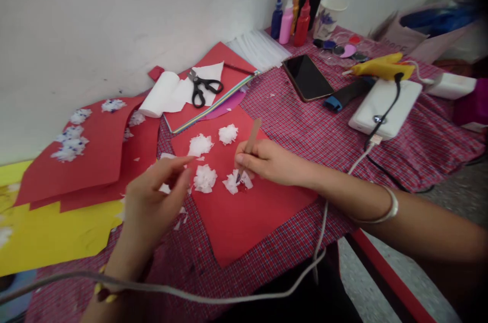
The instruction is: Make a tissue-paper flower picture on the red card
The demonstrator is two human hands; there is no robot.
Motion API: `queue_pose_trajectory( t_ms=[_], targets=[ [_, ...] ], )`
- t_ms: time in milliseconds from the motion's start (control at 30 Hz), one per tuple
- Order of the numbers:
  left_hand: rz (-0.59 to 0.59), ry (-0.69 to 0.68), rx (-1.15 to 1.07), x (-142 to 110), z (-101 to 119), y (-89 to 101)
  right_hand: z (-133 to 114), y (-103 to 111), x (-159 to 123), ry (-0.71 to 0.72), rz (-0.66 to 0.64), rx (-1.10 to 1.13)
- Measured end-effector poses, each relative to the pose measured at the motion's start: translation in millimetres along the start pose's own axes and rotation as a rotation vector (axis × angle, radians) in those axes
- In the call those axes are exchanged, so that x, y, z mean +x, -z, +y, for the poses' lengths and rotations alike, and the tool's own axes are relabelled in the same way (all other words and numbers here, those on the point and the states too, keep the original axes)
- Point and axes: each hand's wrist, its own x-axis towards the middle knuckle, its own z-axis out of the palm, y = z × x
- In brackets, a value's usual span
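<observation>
In the head view my right hand point(270, 160) pinches a flat wooden craft stick point(253, 136). Its dark, blue-stained lower end touches a clump of torn white tissue point(231, 182) on a sheet of red paper point(244, 226). A wet reddish patch shows beside that clump. Three more tissue clumps, one of them a ruffled clump point(205, 179), sit on the same sheet. My left hand point(152, 196) hovers at the sheet's left edge, thumb and forefinger apart, with nothing visible between them. Loose tissue scraps point(182, 216) lie around and under it.
Red sheets with blue-dotted tissue clumps point(70, 142) lie left, over yellow paper point(68, 236). Behind are a tissue roll point(162, 94) and black-handled scissors point(206, 86). A phone point(307, 76), glue gun point(381, 66), power bank point(387, 109) and paint bottles point(302, 23) stand right. A white cable point(229, 298) crosses the front.
</observation>
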Motion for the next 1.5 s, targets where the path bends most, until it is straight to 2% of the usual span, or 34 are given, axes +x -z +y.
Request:
queue_pose_trajectory(
  t_ms=[67, 133, 267, 367, 433, 500, 567, 633, 700, 767, 833, 900, 967, 1067, 1200, 1300, 1400, 1500],
  targets=[
    [0.056, 0.081, 0.015, -5, -8, 16.5, -2, 3, -2, -0.053, 0.029, 0.148],
    [0.031, 0.111, 0.018, -12, -17, 21.2, -1, 5, -3, -0.109, 0.082, 0.276],
    [-0.067, 0.115, 0.032, -24, -32, 5.2, 4, 4, -2, -0.174, 0.159, 0.401],
    [-0.06, 0.081, 0.086, -25, -35, 0.9, 6, 3, -2, -0.186, 0.173, 0.394],
    [0.008, 0.086, 0.113, -25, -36, 11.2, 6, 2, -3, -0.178, 0.181, 0.36],
    [0.13, 0.164, 0.099, -29, -38, 28.0, 8, 2, -4, -0.166, 0.184, 0.319],
    [0.254, 0.243, 0.082, -39, -42, 43.4, 11, 3, -4, -0.154, 0.18, 0.294],
    [0.3, 0.265, 0.096, -55, -46, 51.3, 15, 3, -4, -0.149, 0.175, 0.279],
    [0.246, 0.214, 0.155, -72, -48, 50.7, 18, 2, -4, -0.149, 0.166, 0.258],
    [0.132, 0.115, 0.216, -87, -48, 44.2, 20, 1, -4, -0.146, 0.155, 0.233],
    [0.007, 0.008, 0.276, -96, -47, 35.5, 20, 0, -4, -0.134, 0.149, 0.213],
    [-0.085, -0.039, 0.327, -100, -46, 26.9, 17, -3, -4, -0.121, 0.153, 0.197],
    [-0.118, -0.045, 0.363, -98, -46, 19.6, 13, -5, -4, -0.115, 0.157, 0.184],
    [-0.055, -0.041, 0.348, -89, -49, 13.8, 4, -8, -4, -0.096, 0.158, 0.166],
    [0.1, 0.018, 0.161, -76, -46, 17.6, -13, -7, -2, -0.05, 0.142, 0.112],
    [0.096, 0.247, -0.146, -68, -35, 20.6, -23, -6, 1, -0.008, 0.142, 0.115],
    [0.092, 0.532, -0.592, -59, -23, 13.9, -26, -12, 2, 0.032, 0.142, 0.206],
    [0.152, 0.636, -0.904, -47, -12, -1.7, -22, -21, -1, 0.077, 0.083, 0.315]
  ],
)
